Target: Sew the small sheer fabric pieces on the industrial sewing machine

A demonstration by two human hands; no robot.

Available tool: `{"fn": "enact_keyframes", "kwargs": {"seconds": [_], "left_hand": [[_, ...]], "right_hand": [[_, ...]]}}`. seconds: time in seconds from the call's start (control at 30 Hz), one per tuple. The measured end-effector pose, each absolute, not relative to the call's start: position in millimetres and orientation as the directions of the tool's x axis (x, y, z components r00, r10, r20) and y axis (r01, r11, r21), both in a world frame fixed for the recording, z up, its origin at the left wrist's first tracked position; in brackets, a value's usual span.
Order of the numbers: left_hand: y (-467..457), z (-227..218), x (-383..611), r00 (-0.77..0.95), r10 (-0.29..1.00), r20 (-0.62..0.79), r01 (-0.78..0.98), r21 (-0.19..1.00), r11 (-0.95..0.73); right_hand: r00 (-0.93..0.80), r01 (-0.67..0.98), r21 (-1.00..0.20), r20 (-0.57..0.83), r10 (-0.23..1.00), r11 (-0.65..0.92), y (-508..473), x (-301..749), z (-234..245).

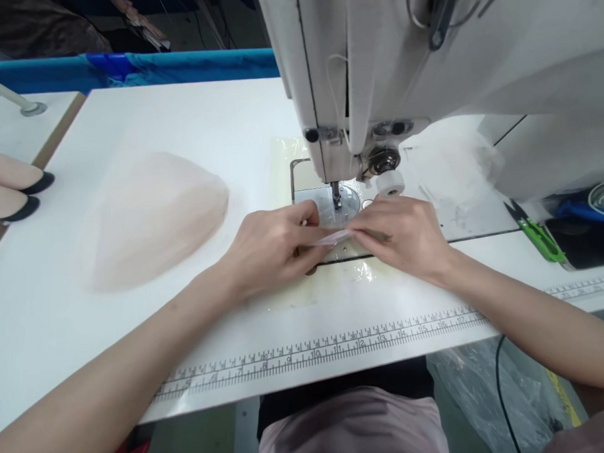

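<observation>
A small strip of thin, whitish sheer fabric (334, 238) is stretched between my two hands, just in front of the sewing machine's presser foot (336, 196). My left hand (278, 242) pinches its left end between thumb and fingers. At the other end, the fingertips of my right hand (402, 234) are closed on the same fabric. Both hands rest low over the metal needle plate (313, 197). Behind them rises the white sewing machine head (321, 74), its needle area partly in shadow. Much of the fabric is hidden by my fingers.
On the left of the white table (196, 122) lies a pale sheer fabric piece (162, 220). Beige, black-tipped objects (13, 184) stick in from the left edge. Green thread snips (539, 237) lie right, beside a black tray (586, 242). A printed ruler (327, 348) follows the front edge.
</observation>
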State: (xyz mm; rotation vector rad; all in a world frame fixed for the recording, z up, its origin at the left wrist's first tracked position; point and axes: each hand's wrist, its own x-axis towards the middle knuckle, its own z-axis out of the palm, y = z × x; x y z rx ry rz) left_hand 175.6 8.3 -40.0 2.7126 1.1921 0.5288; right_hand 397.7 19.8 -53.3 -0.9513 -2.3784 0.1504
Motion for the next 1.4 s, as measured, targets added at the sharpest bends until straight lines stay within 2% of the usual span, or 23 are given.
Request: {"fn": "enact_keyframes", "kwargs": {"seconds": [0.13,0.17,0.23,0.43,0.73,1.07,1.23,1.4], "left_hand": [[-5.1,-45.3,177.2,0.732,0.551,0.402,0.64,-0.129,-0.757],[-8.0,-45.1,177.9,0.749,0.521,0.41,0.628,-0.191,-0.754],[-12.7,-43.8,178.9,0.766,0.506,0.397,0.619,-0.241,-0.748],[-16.8,-41.9,178.6,0.76,0.57,0.314,0.635,-0.166,-0.755],[-7.1,-46.7,175.9,0.761,0.548,0.347,0.63,-0.193,-0.752],[7.9,-47.1,176.1,0.722,0.573,0.388,0.67,-0.186,-0.719],[-8.0,-47.9,179.1,0.714,0.568,0.41,0.681,-0.214,-0.701],[-15.6,-46.0,180.0,0.719,0.563,0.407,0.666,-0.174,-0.726]], "right_hand": [[-0.661,0.585,-0.094,0.52,0.541,0.806,14.2,398.0,-51.9],[-0.668,0.588,-0.061,0.527,0.526,0.807,13.1,397.8,-51.7],[-0.676,0.597,-0.027,0.522,0.52,0.802,11.5,397.1,-51.6],[-0.684,0.607,0.011,0.515,0.516,0.795,10.4,396.1,-51.4],[-0.677,0.597,0.067,0.577,0.458,0.799,17.0,395.9,-53.8],[-0.647,0.676,0.049,0.518,0.56,0.736,29.3,392.7,-59.9],[-0.711,0.611,0.153,0.538,0.454,0.777,21.2,395.4,-56.8],[-0.725,0.609,0.17,0.516,0.457,0.775,16.0,396.5,-54.8]]}}
